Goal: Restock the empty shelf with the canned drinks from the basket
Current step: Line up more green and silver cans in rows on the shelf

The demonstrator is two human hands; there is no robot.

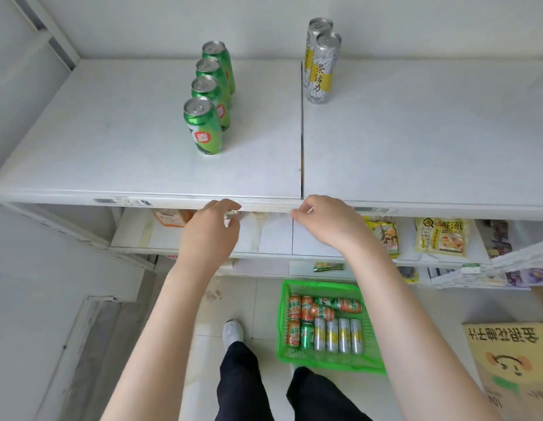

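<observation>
On the white top shelf (142,165) several green cans (203,126) stand in a row running front to back. Two tall silver-and-yellow cans (322,68) stand at the back, just right of the seam between the panels. Down on the floor, a green plastic basket (328,364) holds orange cans (294,306), one green can (306,335) and several silver-and-yellow cans (338,335) lying flat. My left hand (209,235) and my right hand (328,223) hover at the shelf's front edge. Their fingers are loosely bent and hold nothing.
Under the top shelf, lower shelves carry yellow snack packets (440,237) on the right and an orange box (171,217) on the left. A cardboard box (513,369) stands on the floor at the right. My legs and a shoe (233,331) are beside the basket.
</observation>
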